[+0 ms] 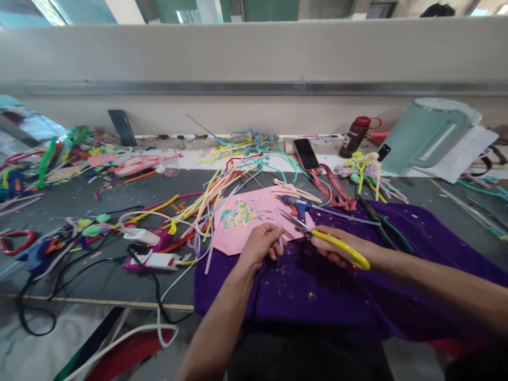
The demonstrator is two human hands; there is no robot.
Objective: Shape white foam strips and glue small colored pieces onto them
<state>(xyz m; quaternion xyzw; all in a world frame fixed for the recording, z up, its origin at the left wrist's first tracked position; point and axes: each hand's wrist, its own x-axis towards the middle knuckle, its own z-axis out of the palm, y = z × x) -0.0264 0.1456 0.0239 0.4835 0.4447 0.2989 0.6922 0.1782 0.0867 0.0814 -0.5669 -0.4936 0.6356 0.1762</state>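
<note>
Left hand (260,244) pinches a pale pipe-cleaner stub (281,242); right hand (337,246) grips yellow-handled scissors (317,235), blades parted; cut best made close, fingertips clear, over the purple cloth (357,296).

The table (79,198) has a dark grey top with a pale strip along the far edge, against a low wall. A purple cloth (357,296) covers the near right part and hangs over the front edge. A pink sheet (254,233) lies partly on the cloth, with small coloured clippings on it. A blue glue gun (297,205) rests at the sheet's far edge. Loose pipe cleaners (222,180) spread across the centre. White power adapters (159,259) with black cables lie near the front left. A phone (306,154), a brown bottle (356,136) and a pale green kettle (428,135) stand along the far right.
</note>
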